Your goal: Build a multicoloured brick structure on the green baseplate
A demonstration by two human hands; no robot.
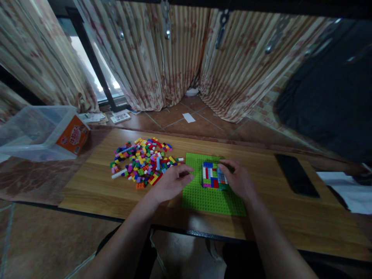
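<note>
A green studded baseplate (200, 201) lies on the wooden table. On it stands a block of many-coloured toy bricks (209, 176), built into a rough rectangle. My right hand (236, 178) rests at the right side of this block, fingers curved over its edge, touching it. Whether a loose brick is under those fingertips is hidden. My left hand (176, 181) hovers over the baseplate's left edge, its fingers loosely bent and apart from the thumb, with nothing visible in them. Just left of it spreads a pile of loose toy bricks (142, 159).
A clear plastic box (37, 133) with an orange label stands beyond the table's left end. A black phone-like slab (296, 175) lies on the table (95, 186) at the right, with white papers (337, 190) past it. Curtains (162, 54) hang behind.
</note>
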